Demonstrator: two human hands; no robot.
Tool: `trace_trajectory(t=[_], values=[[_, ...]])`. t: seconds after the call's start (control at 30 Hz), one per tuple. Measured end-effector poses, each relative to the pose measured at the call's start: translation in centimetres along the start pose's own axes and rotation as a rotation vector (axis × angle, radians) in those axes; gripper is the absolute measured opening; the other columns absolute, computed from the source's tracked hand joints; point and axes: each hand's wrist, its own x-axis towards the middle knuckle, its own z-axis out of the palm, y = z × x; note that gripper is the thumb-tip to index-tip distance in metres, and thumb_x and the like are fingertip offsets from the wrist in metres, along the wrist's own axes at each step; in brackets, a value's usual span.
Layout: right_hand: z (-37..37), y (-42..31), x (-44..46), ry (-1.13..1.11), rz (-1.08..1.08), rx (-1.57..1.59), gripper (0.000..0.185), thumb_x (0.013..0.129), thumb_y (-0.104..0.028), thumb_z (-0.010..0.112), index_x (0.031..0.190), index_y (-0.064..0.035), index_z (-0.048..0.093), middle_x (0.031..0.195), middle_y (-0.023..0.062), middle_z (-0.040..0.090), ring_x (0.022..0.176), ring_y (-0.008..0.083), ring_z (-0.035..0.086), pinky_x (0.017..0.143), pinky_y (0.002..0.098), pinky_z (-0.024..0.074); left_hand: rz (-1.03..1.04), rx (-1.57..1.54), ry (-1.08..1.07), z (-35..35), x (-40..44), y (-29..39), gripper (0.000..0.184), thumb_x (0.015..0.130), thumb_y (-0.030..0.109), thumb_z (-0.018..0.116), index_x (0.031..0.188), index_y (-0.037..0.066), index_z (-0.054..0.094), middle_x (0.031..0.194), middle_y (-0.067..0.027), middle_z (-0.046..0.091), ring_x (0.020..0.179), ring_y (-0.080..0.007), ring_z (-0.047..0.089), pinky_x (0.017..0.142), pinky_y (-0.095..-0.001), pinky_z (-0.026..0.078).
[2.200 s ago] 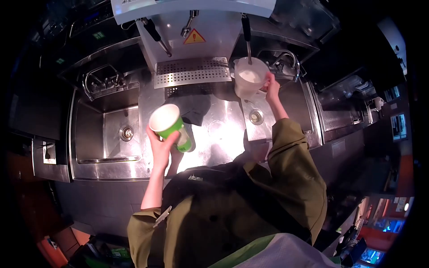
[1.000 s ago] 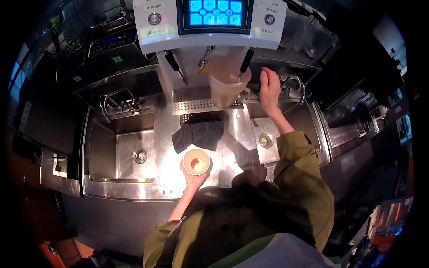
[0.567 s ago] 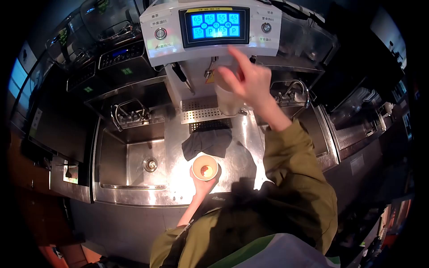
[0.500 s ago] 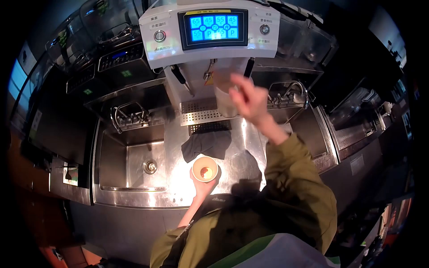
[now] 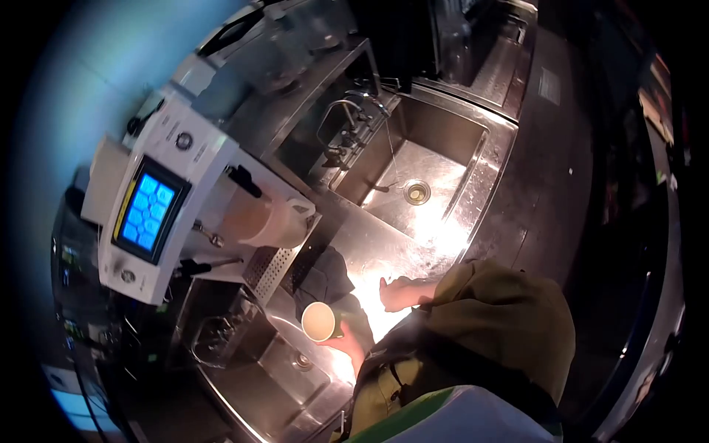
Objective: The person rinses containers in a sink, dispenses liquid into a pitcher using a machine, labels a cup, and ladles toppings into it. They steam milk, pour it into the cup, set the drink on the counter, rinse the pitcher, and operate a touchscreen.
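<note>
A paper cup [image 5: 319, 323] is seen from above, its pale inside showing, with my left hand [image 5: 347, 344] wrapped round its side. My right hand [image 5: 399, 294] is over the bright steel counter, apart from the cup; its fingers look curled, but what they hold, if anything, I cannot make out. A translucent pitcher [image 5: 284, 224] stands on the perforated drip tray [image 5: 272, 272] under the white machine [image 5: 204, 159]. Between the tray and the cup lies a dark cloth [image 5: 325, 279].
A steel sink [image 5: 399, 177] with a faucet [image 5: 351, 125] is at upper right, a thin stream of water falling into it. Another sink [image 5: 277, 376] is at lower left. The machine's lit blue screen [image 5: 150, 209] faces up, with steam wands below.
The view has turned strongly toward the right-hand sink. My right hand has left the front of the machine and come down over the counter. The cup is still in my left hand.
</note>
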Motion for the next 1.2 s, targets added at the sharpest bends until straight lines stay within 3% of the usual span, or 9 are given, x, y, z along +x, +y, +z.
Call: trace_trajectory(t=[0.1, 0.23, 0.3, 0.43, 0.7, 0.83, 1.03, 1.1, 1.2], values=[[0.7, 0.0, 0.8, 0.041, -0.049, -0.137, 0.073, 0.083, -0.041, 0.042, 0.119, 0.0199, 0.026, 0.085, 0.0277, 0.058, 0.085, 0.0394, 0.056, 0.076, 0.0452, 0.0426, -0.023, 0.0, -0.019, -0.2, 0.7, -0.2, 0.079, 0.073, 0.022, 0.064, 0.127, -0.005, 0.013, 0.122, -0.0231, 0.028, 0.113, -0.0314, 0.034, 0.096, -0.042, 0.024], [3.6, -1.6, 3.9, 0.328, 0.71, 0.796, 0.071, 0.087, -0.048, 0.018, 0.095, 0.0121, 0.056, 0.091, 0.0248, 0.058, 0.093, 0.0409, 0.053, 0.088, 0.0489, 0.0329, -0.015, -0.012, -0.067, -0.6, 1.3, -0.3, 0.083, 0.073, 0.034, 0.064, 0.127, -0.006, 0.015, 0.122, -0.0241, 0.029, 0.114, -0.0324, 0.033, 0.096, -0.0432, 0.023], [2.4, -1.3, 1.8, 0.213, 0.458, 0.575, 0.061, 0.088, -0.039, 0.028, 0.118, 0.0142, 0.033, 0.087, 0.0254, 0.058, 0.085, 0.0404, 0.055, 0.078, 0.0464, 0.0408, 0.01, 0.046, -0.077, -0.8, 1.7, -0.6, 0.073, 0.075, 0.024, 0.06, 0.126, -0.005, 0.017, 0.119, -0.0221, 0.033, 0.109, -0.0295, 0.037, 0.093, -0.0401, 0.027], [4.2, 0.5, 2.9, 0.116, 0.144, 0.05, 0.075, 0.084, -0.03, 0.046, 0.128, 0.0139, 0.005, 0.08, 0.0221, 0.06, 0.075, 0.0353, 0.059, 0.066, 0.0428, 0.0451, -0.003, 0.028, -0.024, -1.0, 1.8, -1.4, 0.068, 0.076, 0.02, 0.058, 0.125, -0.006, 0.017, 0.118, -0.0209, 0.036, 0.105, -0.0278, 0.042, 0.09, -0.038, 0.032], [2.7, 1.8, 0.2, 0.162, -0.008, 0.098, 0.081, 0.077, -0.037, 0.056, 0.127, 0.0123, 0.015, 0.077, 0.0205, 0.06, 0.072, 0.0326, 0.059, 0.068, 0.0397, 0.0445, -0.077, -0.049, 0.01, -0.5, 0.6, 1.6, 0.071, 0.077, 0.023, 0.057, 0.127, -0.005, 0.015, 0.123, -0.0211, 0.033, 0.111, -0.0279, 0.038, 0.094, -0.0386, 0.028], [-0.9, 4.7, 2.0, 0.054, -0.247, -0.02, 0.052, 0.078, -0.038, 0.051, 0.111, 0.002, 0.048, 0.088, 0.0186, 0.06, 0.081, 0.0344, 0.058, 0.073, 0.041, 0.0447, -0.042, 0.016, 0.053, -0.5, 0.2, 0.3, 0.078, 0.075, 0.029, 0.06, 0.128, -0.004, 0.014, 0.124, -0.0212, 0.032, 0.112, -0.0283, 0.036, 0.095, -0.0386, 0.026], [-14.0, 15.4, 2.1, 1.026, -0.024, 0.597, 0.031, 0.08, -0.028, 0.053, 0.099, -0.0048, 0.056, 0.074, 0.0088, 0.06, 0.064, 0.0189, 0.059, 0.061, 0.0325, 0.0464, -0.138, -0.055, 0.091, -0.4, 0.0, 0.1, 0.083, 0.071, 0.03, 0.065, 0.127, -0.005, 0.015, 0.124, -0.023, 0.032, 0.113, -0.0307, 0.035, 0.096, -0.0391, 0.025], [-18.3, 21.2, 3.2, 1.069, -0.099, 1.022, 0.016, 0.082, -0.013, 0.05, 0.093, -0.0035, 0.056, 0.071, 0.0052, 0.058, 0.059, 0.0124, 0.057, 0.046, 0.0249, 0.0443, -0.168, -0.031, 0.097, -0.8, -0.7, -1.0, 0.08, 0.072, 0.03, 0.064, 0.126, -0.005, 0.017, 0.124, -0.023, 0.032, 0.113, -0.0305, 0.036, 0.096, -0.0387, 0.024], [-24.0, 29.6, 6.5, 1.417, -0.077, 0.965, 0.015, 0.08, -0.01, 0.051, 0.091, -0.0013, 0.056, 0.069, 0.0029, 0.057, 0.054, 0.0074, 0.051, 0.042, 0.0193, 0.0382, -0.207, 0.023, 0.107, -1.1, -1.6, -1.4, 0.072, 0.074, 0.026, 0.062, 0.125, -0.006, 0.021, 0.123, -0.0225, 0.033, 0.112, -0.0302, 0.036, 0.096, -0.0382, 0.025]])
